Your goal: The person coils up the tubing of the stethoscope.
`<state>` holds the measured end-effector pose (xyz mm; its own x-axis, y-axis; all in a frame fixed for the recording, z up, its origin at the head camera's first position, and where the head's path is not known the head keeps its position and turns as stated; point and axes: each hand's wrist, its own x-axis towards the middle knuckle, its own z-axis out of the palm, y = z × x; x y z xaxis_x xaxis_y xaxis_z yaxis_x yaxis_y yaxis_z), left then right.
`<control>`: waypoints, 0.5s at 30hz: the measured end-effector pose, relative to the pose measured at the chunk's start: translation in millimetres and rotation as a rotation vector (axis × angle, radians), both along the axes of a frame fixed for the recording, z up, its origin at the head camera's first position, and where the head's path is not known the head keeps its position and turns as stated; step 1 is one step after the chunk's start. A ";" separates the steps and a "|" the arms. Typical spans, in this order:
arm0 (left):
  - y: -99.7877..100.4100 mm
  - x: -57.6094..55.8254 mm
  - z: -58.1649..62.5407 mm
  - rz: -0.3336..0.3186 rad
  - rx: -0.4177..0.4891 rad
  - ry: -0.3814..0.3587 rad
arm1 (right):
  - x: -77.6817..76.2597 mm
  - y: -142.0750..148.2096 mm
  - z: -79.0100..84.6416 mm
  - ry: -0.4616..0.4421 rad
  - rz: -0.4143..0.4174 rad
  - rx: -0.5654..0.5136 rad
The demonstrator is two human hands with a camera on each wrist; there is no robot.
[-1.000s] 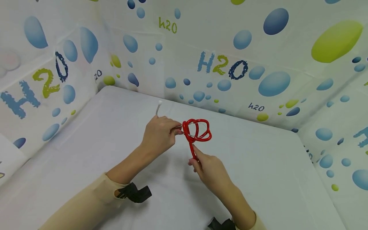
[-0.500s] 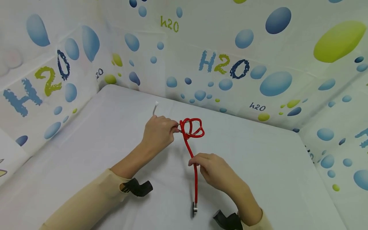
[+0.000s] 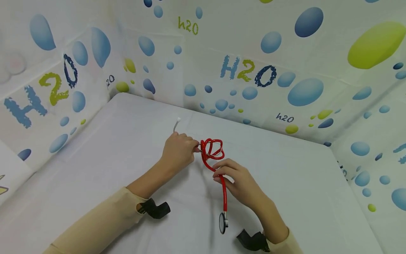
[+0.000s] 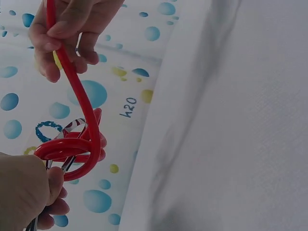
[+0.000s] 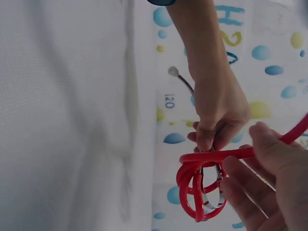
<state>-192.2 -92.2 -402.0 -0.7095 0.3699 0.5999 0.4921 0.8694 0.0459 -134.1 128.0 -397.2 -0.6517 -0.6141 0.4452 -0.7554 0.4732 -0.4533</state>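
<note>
A stethoscope with red tubing (image 3: 225, 197) hangs between the hands above the white table. My left hand (image 3: 179, 150) grips its metal ear tubes, and one pale ear tip (image 3: 179, 119) sticks out above the knuckles. The tubing is wound in loops around the metal frame, just right of the left fingers; in the left wrist view these loops (image 4: 62, 147) sit right at the thumb. Below them, my right hand (image 3: 236, 178) holds the tubing between thumb and fingers. From there the free end drops down to the round chest piece (image 3: 222, 223), its rim facing sideways.
The white-covered table (image 3: 301, 183) spreads out under both hands. Behind it stands a white backdrop (image 3: 203, 46) printed with blue and green drops and H2O lettering. Black camera mounts (image 3: 155, 209) are on both wrists, over beige sleeves.
The right hand has slid down the tubing from near the loops, then risen slightly, bending it. The chest piece has come into view, swung right and turned. The left hand keeps its grip.
</note>
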 end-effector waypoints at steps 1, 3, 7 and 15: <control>1.4 0.6 -1.6 -0.008 -0.008 0.000 | -0.6 0.6 -0.4 -0.024 0.004 -0.025; 4.4 1.6 -4.5 -0.023 -0.026 0.001 | -1.4 1.6 -0.7 -0.083 -0.005 -0.074; 10.5 5.5 -8.8 -0.054 -0.068 -0.004 | -1.3 2.1 1.9 -0.180 -0.073 -0.143; 23.9 20.6 -11.2 -0.135 -0.135 -0.040 | 5.1 0.6 21.6 -0.364 -0.279 -0.315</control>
